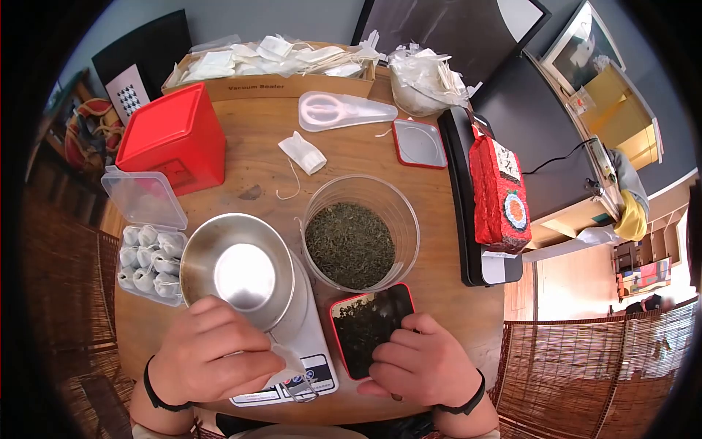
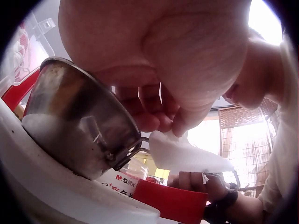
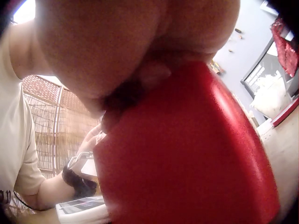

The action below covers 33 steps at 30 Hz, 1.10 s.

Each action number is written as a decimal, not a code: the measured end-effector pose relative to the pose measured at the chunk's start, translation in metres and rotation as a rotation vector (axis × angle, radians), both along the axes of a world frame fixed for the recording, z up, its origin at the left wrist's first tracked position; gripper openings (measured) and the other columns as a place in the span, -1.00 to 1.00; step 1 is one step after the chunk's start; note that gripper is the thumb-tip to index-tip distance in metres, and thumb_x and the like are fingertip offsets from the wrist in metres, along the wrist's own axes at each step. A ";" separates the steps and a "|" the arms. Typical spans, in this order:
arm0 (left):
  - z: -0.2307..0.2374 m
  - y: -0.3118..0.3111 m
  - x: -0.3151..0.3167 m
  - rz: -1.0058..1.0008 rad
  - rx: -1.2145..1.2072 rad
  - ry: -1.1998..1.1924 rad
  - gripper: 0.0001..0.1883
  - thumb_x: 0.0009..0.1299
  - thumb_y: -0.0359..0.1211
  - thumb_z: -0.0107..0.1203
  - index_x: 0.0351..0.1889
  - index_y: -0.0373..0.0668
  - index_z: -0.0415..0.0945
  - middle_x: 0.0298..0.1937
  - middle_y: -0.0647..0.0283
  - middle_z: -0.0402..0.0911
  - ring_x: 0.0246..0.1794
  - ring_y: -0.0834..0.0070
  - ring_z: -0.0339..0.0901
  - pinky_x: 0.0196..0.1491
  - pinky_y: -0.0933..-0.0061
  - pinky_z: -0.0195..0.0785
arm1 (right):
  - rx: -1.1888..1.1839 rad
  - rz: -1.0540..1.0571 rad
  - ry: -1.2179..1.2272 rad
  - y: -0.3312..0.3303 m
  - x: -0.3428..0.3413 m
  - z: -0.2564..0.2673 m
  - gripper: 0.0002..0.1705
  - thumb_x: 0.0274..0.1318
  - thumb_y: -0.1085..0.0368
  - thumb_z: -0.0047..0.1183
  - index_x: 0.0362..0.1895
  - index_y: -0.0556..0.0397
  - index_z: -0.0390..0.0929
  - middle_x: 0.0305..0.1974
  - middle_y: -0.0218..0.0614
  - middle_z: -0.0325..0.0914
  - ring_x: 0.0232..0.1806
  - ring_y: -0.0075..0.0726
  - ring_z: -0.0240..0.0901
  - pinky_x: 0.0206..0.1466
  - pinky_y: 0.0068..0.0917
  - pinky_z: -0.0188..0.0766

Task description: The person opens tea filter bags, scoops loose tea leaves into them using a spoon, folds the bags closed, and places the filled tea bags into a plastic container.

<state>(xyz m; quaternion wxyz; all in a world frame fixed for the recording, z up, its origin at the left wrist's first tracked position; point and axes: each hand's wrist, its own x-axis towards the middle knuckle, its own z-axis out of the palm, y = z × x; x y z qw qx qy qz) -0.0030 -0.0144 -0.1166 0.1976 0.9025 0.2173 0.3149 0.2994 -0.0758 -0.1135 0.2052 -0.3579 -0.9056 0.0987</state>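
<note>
My left hand (image 1: 219,347) pinches a small white filter bag (image 2: 182,151) between thumb and fingertips, at the handle side of a steel bowl (image 1: 197,271). The bowl sits on a white kitchen scale (image 1: 311,329), its wire handle (image 2: 231,183) partly behind the bag. My right hand (image 1: 417,362) has curled fingers at the right rim of a red tin (image 3: 187,154) and grips it there. Dark loose tea (image 1: 362,329) lies in the tin. A small brown end (image 1: 397,398) shows under that hand; its kind is hidden. Behind the tin stands a clear round tub (image 1: 407,241) of dried leaves.
Filled bags sit in a clear lidded box (image 1: 148,201) at left, near a red canister (image 1: 172,139). One bag (image 1: 303,152) lies mid-table. Farther back are scissors in a case (image 1: 344,111) and a tin lid (image 1: 420,143). A red foil pack (image 1: 501,194) lies at right.
</note>
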 end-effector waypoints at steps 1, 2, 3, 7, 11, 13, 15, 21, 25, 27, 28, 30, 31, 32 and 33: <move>0.000 0.000 0.000 0.003 -0.003 -0.002 -0.81 0.11 -0.36 0.42 -0.30 0.03 0.72 -0.31 0.46 0.55 -0.38 0.41 0.50 -0.25 0.36 0.29 | -0.009 0.008 0.002 0.000 0.000 0.001 -0.66 -0.11 0.07 0.44 -0.55 -0.15 0.49 -0.45 -0.55 0.46 -0.47 -0.39 0.35 -0.14 -0.39 0.34; 0.000 0.000 0.000 0.004 -0.002 -0.002 -0.81 0.11 -0.36 0.42 -0.30 0.03 0.72 -0.31 0.46 0.55 -0.38 0.41 0.50 -0.25 0.36 0.29 | -0.008 0.009 0.002 0.000 0.001 0.002 -0.66 -0.11 0.07 0.44 -0.55 -0.15 0.49 -0.45 -0.55 0.46 -0.47 -0.39 0.35 -0.14 -0.39 0.34; -0.001 0.001 -0.001 -0.001 0.002 0.003 -0.81 0.11 -0.36 0.42 -0.30 0.03 0.72 -0.31 0.46 0.55 -0.37 0.41 0.51 -0.25 0.35 0.29 | 0.000 0.013 0.011 -0.001 0.002 0.003 -0.66 -0.12 0.07 0.45 -0.55 -0.15 0.50 -0.44 -0.55 0.47 -0.48 -0.40 0.35 -0.15 -0.40 0.34; 0.000 0.001 -0.001 -0.008 0.001 0.011 -0.81 0.12 -0.35 0.42 -0.30 0.03 0.72 -0.30 0.47 0.54 -0.36 0.42 0.50 -0.24 0.35 0.29 | 0.038 0.017 -0.001 -0.003 0.002 0.004 -0.68 -0.14 0.07 0.46 -0.54 -0.16 0.54 -0.43 -0.57 0.49 -0.50 -0.42 0.33 -0.16 -0.42 0.34; 0.000 0.001 -0.002 -0.010 0.004 0.007 -0.82 0.14 -0.33 0.41 -0.29 0.03 0.72 -0.30 0.46 0.54 -0.37 0.41 0.50 -0.24 0.35 0.29 | 0.069 -0.001 -0.015 -0.002 -0.002 0.003 -0.68 -0.15 0.07 0.47 -0.56 -0.17 0.54 -0.44 -0.59 0.47 -0.50 -0.44 0.32 -0.18 -0.43 0.33; 0.000 0.000 -0.002 -0.012 0.005 0.008 -0.83 0.16 -0.31 0.41 -0.29 0.02 0.72 -0.30 0.46 0.54 -0.37 0.41 0.50 -0.24 0.35 0.29 | 0.078 -0.010 -0.029 -0.003 -0.002 0.003 -0.66 -0.17 0.06 0.48 -0.57 -0.17 0.53 -0.45 -0.60 0.47 -0.50 -0.44 0.32 -0.20 -0.44 0.32; -0.001 0.000 -0.002 -0.007 0.004 0.006 -0.84 0.17 -0.30 0.40 -0.28 0.02 0.72 -0.30 0.46 0.54 -0.37 0.41 0.50 -0.25 0.35 0.29 | 0.087 -0.016 -0.018 -0.002 -0.002 0.001 -0.65 -0.18 0.04 0.48 -0.58 -0.17 0.53 -0.45 -0.59 0.47 -0.50 -0.44 0.31 -0.21 -0.44 0.31; -0.001 0.000 -0.001 -0.007 0.002 -0.001 -0.84 0.18 -0.30 0.40 -0.28 0.02 0.72 -0.31 0.45 0.55 -0.38 0.40 0.50 -0.26 0.35 0.29 | 0.062 -0.047 -0.043 -0.002 0.000 0.004 -0.64 -0.22 0.01 0.48 -0.59 -0.17 0.53 -0.48 -0.60 0.46 -0.50 -0.43 0.32 -0.24 -0.44 0.29; -0.002 0.000 -0.002 0.001 0.009 -0.002 -0.83 0.16 -0.31 0.41 -0.28 0.03 0.71 -0.31 0.46 0.55 -0.39 0.41 0.50 -0.27 0.35 0.28 | 0.098 -0.066 0.006 -0.002 -0.004 0.002 -0.60 -0.09 0.13 0.43 -0.64 -0.18 0.38 -0.56 -0.53 0.22 -0.50 -0.42 0.27 -0.27 -0.43 0.23; -0.002 -0.001 -0.001 -0.002 0.010 0.001 -0.82 0.15 -0.31 0.41 -0.27 0.03 0.71 -0.31 0.46 0.55 -0.39 0.41 0.50 -0.27 0.35 0.28 | 0.081 -0.080 0.019 -0.001 -0.005 -0.003 -0.59 -0.09 0.12 0.43 -0.64 -0.18 0.37 -0.57 -0.53 0.23 -0.51 -0.42 0.26 -0.28 -0.43 0.21; -0.001 0.000 -0.001 -0.004 0.015 0.004 -0.81 0.15 -0.31 0.41 -0.27 0.04 0.71 -0.31 0.47 0.55 -0.39 0.41 0.50 -0.27 0.36 0.28 | 0.067 -0.093 0.033 0.000 -0.005 -0.004 -0.57 -0.08 0.11 0.43 -0.64 -0.18 0.36 -0.57 -0.53 0.23 -0.52 -0.42 0.25 -0.29 -0.42 0.20; -0.001 0.000 -0.001 -0.003 0.013 0.006 -0.81 0.15 -0.31 0.41 -0.27 0.04 0.71 -0.31 0.47 0.55 -0.39 0.41 0.50 -0.27 0.36 0.28 | 0.051 -0.108 0.002 -0.001 -0.005 -0.001 -0.62 -0.12 0.07 0.45 -0.61 -0.18 0.45 -0.54 -0.56 0.34 -0.51 -0.42 0.30 -0.26 -0.42 0.23; -0.001 0.000 -0.001 -0.002 0.008 0.010 -0.81 0.15 -0.31 0.41 -0.26 0.05 0.71 -0.31 0.47 0.55 -0.39 0.42 0.50 -0.27 0.36 0.28 | 0.033 -0.123 -0.029 -0.001 -0.006 0.000 -0.66 -0.16 0.03 0.47 -0.58 -0.17 0.54 -0.50 -0.58 0.46 -0.50 -0.42 0.34 -0.24 -0.42 0.27; -0.001 0.000 -0.002 -0.001 0.008 0.010 -0.81 0.15 -0.31 0.41 -0.26 0.05 0.71 -0.31 0.47 0.55 -0.39 0.42 0.50 -0.27 0.36 0.28 | 0.033 -0.123 -0.028 -0.001 -0.006 0.000 -0.66 -0.16 0.03 0.47 -0.58 -0.17 0.54 -0.50 -0.58 0.46 -0.50 -0.42 0.34 -0.24 -0.42 0.27; -0.002 -0.001 -0.001 -0.005 0.010 0.005 -0.81 0.15 -0.31 0.41 -0.26 0.05 0.71 -0.30 0.47 0.55 -0.38 0.42 0.50 -0.27 0.36 0.28 | 0.029 -0.125 -0.031 -0.001 -0.006 0.000 -0.66 -0.15 0.03 0.47 -0.58 -0.17 0.54 -0.50 -0.58 0.46 -0.50 -0.41 0.34 -0.23 -0.42 0.27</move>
